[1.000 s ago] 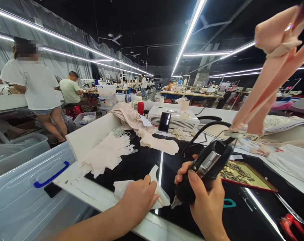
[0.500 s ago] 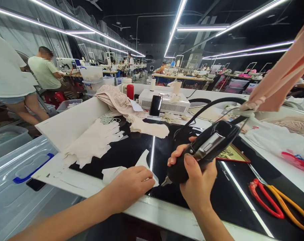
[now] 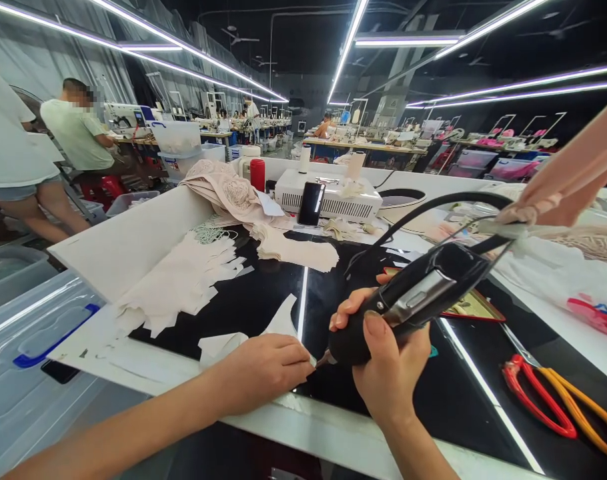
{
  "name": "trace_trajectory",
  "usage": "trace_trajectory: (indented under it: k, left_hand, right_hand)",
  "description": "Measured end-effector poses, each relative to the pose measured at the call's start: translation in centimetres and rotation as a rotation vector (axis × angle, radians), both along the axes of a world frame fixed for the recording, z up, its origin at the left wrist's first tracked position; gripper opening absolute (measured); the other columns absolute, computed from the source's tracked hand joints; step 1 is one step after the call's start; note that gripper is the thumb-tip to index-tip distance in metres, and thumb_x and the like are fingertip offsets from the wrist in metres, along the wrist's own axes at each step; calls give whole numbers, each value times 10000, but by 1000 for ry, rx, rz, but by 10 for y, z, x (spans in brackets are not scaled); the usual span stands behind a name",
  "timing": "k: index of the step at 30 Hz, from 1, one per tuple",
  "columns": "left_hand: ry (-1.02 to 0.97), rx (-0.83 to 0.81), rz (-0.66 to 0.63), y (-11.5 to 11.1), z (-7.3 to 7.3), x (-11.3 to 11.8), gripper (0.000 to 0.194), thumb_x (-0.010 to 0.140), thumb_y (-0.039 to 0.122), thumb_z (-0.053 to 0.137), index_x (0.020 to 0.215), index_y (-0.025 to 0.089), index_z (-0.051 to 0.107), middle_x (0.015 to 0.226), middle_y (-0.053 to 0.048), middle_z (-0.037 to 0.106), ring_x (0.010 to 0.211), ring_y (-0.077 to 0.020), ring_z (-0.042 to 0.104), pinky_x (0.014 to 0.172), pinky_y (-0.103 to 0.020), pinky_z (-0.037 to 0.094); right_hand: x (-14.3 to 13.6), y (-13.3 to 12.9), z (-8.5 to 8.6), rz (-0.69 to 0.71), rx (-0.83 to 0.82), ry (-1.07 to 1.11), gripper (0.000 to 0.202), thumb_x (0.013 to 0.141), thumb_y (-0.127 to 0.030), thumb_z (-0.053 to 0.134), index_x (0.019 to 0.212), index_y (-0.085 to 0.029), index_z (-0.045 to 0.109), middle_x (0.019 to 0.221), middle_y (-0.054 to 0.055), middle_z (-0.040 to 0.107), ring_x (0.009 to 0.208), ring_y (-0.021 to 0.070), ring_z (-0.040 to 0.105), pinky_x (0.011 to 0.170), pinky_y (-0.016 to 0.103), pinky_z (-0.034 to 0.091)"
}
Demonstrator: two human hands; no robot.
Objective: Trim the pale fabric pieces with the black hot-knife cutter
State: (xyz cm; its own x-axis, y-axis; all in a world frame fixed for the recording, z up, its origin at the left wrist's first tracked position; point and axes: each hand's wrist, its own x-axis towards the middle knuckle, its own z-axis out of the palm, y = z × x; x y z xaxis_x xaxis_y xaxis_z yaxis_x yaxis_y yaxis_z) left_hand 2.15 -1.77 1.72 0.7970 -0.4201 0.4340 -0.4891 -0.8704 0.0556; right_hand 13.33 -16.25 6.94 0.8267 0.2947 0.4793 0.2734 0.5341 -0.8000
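My left hand (image 3: 266, 373) is closed, its fingertips pinching the right end of a white fabric piece (image 3: 282, 319) on the glossy black work surface (image 3: 263, 283). A folded part of white material shows behind the wrist. In my right hand (image 3: 391, 373) is a bulky black corded hand tool (image 3: 418, 293), gripped around its body and tilted down to the left. Its pointed metal tip (image 3: 326, 359) meets or nearly meets the fabric's edge beside my left fingertips; actual contact I cannot tell.
A fanned pile of pale fabric pieces (image 3: 176, 280) lies left, a neat stack (image 3: 298, 248) behind. Red-and-orange-handled scissors (image 3: 538, 393) and a small tray (image 3: 476, 307) lie right. A phone (image 3: 311, 203) leans on a white box (image 3: 353, 193). The tool's thick cable (image 3: 423, 200) arches behind it.
The tool's tip has moved left, closing the small gap to the fabric at my left fingertips. My left hand keeps its pinch on the fabric. The view has shifted slightly.
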Motion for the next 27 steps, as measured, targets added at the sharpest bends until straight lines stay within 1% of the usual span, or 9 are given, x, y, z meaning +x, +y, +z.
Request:
trace_trajectory:
  k: [4,7,10,13,16,20,24,27]
  left_hand:
    - [41,-42,17,3,-2,-6,193,1085,90,493,1187,143,648,1064,-62,732,1063,-166,700,990,-289,580]
    - [46,-68,61,5,-1,-10,171,1090,127,503,1181,158,644,1089,-69,726,1051,-168,698,964,-289,592]
    - [54,-68,75,5,0,-11,154,1082,155,543,1204,157,638,1111,-78,721,1071,-188,700,989,-314,590]
    - [80,-69,84,3,0,-12,218,1057,205,627,1269,157,626,1143,-86,714,1093,-215,696,1006,-338,589]
    - [91,-70,108,0,0,-14,282,1025,230,687,1293,163,630,1186,-91,705,1112,-242,684,1014,-362,587]
    - [77,-63,123,-2,-3,-15,290,1024,231,687,1301,161,639,1223,-103,693,1138,-256,670,1036,-380,572]
    - [79,-73,128,-2,-5,-16,289,1027,244,684,1303,167,646,1249,-112,685,1148,-262,665,1036,-390,571]
    - [78,-78,130,-2,-4,-17,275,1036,231,662,1303,166,650,1242,-110,686,1144,-261,665,1031,-390,575]
  right_hand:
    - [-2,0,-1,10,17,4,371,896,-350,784,1193,-287,571,809,-46,675,602,145,630,599,323,546]
    - [-2,0,-2,14,13,7,377,900,-352,783,1206,-295,571,817,-43,676,611,149,635,602,327,548]
    - [-2,-1,-3,6,10,-10,380,901,-348,785,1213,-299,573,820,-42,679,616,151,635,608,333,555]
    - [-2,-1,-3,-1,10,-15,381,903,-348,782,1218,-296,574,824,-42,682,617,150,632,604,331,557]
    - [-3,-2,-3,5,13,-9,374,906,-349,780,1213,-287,575,822,-39,684,621,148,632,600,327,558]
    - [-3,-1,-1,-1,23,8,382,886,-354,800,1185,-274,576,805,-40,686,611,149,630,589,327,561]
    - [0,2,3,-39,45,29,403,853,-366,812,1167,-266,579,782,-45,680,583,146,621,569,323,557]
    - [1,4,4,-43,36,21,394,863,-371,799,1168,-268,574,784,-46,675,579,145,622,571,326,554]
